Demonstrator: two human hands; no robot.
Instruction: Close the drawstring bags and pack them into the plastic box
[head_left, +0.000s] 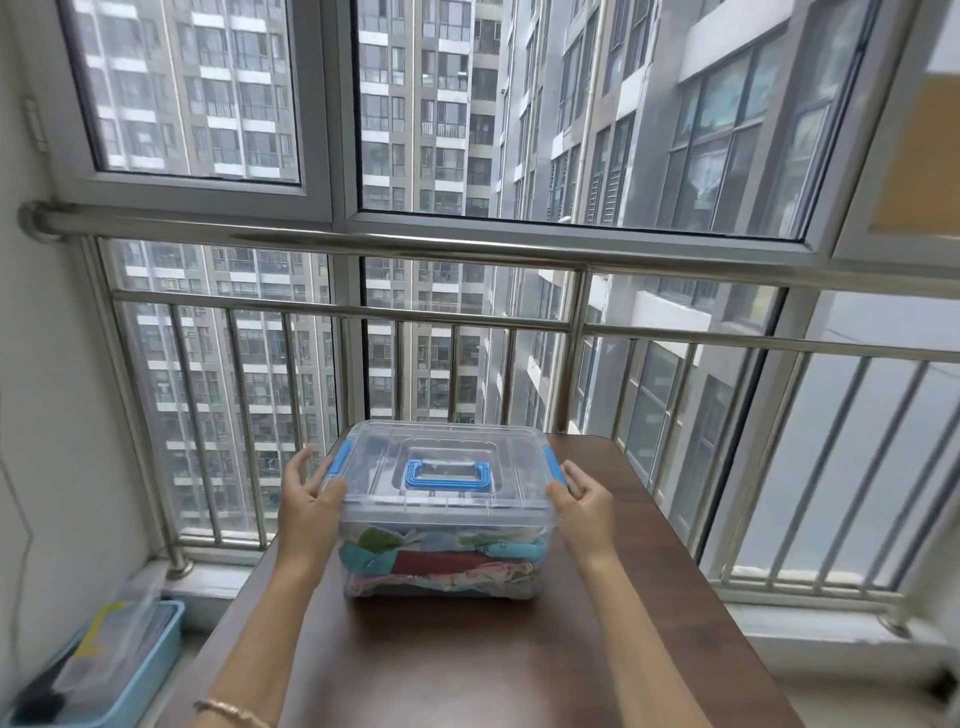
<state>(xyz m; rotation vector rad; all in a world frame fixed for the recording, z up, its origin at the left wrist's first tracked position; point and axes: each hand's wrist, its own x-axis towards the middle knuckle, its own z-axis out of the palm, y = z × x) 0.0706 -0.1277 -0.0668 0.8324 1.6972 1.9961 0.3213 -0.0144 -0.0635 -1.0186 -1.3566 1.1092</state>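
You are holding the lidded plastic box of packed drawstring bags between your left hand and right hand, each grip spread wide against its end, so be pressing evenly inward while checking both blue latches beside your fingers.

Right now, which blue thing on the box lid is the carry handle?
The blue handle lying flat in the middle of the lid. The other blue pieces are side latches, the left latch and right latch, beside the hands.
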